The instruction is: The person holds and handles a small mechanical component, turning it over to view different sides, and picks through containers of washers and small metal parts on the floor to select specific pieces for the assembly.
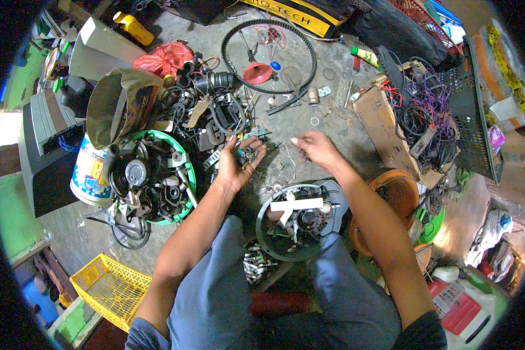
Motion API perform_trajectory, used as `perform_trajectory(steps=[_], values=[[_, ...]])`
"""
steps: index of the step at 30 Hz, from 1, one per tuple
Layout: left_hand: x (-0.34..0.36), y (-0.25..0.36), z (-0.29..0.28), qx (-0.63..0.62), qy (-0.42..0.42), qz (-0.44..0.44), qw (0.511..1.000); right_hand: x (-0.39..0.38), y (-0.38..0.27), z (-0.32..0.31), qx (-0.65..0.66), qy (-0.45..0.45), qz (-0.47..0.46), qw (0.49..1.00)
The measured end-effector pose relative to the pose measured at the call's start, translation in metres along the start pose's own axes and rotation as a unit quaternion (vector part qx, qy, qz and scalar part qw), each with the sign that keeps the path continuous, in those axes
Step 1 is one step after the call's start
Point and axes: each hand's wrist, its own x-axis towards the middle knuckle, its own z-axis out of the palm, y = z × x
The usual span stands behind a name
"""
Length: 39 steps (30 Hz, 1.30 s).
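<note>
My left hand (237,165) is turned palm up and cupped around several small metal parts (249,155), which look like screws or bolts. Its fingertips are beside a pile of dark motor parts and hoses (216,111). To the right of it, my right hand (317,150) hovers above the concrete floor with thumb and forefinger pinched together. Whatever may be between those fingertips is too small to make out. Below both hands, between my knees, stands a round tub (262,233) of mechanical parts, with a white strip (297,204) lying across it.
On the left are a green basin (191,182) full of metal parts, a printed white bucket (91,181) and a yellow basket (128,286). A toothed belt (313,49) rings a red funnel (256,73) ahead. Rightward sit a cardboard box (385,131) of wires and an orange bucket (403,189).
</note>
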Motion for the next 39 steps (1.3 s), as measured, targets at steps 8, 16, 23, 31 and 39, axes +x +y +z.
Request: perform_trajectory(steps=[8,16,23,31,39], values=[[-0.002,0.004,0.006,0.004,-0.011,0.02,1.0,-0.003,-0.044,0.046,-0.024,-0.043,-0.108,0.993],[-0.001,0.014,-0.003,-0.008,-0.038,0.011,0.999,-0.014,-0.075,0.068,-0.076,-0.048,-0.193,0.977],[0.003,0.025,-0.019,-0.107,-0.024,0.064,0.992,0.015,-0.027,0.051,-0.348,0.002,-0.193,0.917],[0.005,0.031,-0.017,-0.12,-0.01,0.072,0.99,0.034,-0.004,0.101,-0.523,-0.022,-0.282,0.804],[0.002,0.029,-0.016,-0.114,0.003,0.071,0.991,0.032,0.0,0.087,-0.538,-0.037,-0.246,0.806]])
